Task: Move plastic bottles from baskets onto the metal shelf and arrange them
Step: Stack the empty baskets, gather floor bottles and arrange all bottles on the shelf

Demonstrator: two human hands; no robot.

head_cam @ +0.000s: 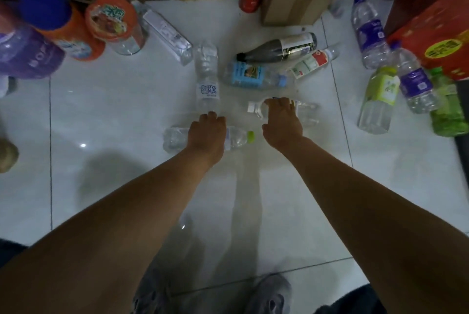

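Little appears done — no shelf is seen. The left grip (209, 133) is curled round a green-capped bottle (238, 137), the right grip (281, 120) round a white-capped bottle (255, 108). Others are strewn on the floor (114, 110), ten to three o'clock.

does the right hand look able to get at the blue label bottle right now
Probably not yet: the right hand grips the white-capped bottle. The blue-label bottle lies just beyond, with bare floor between, so only the full hand hinders.
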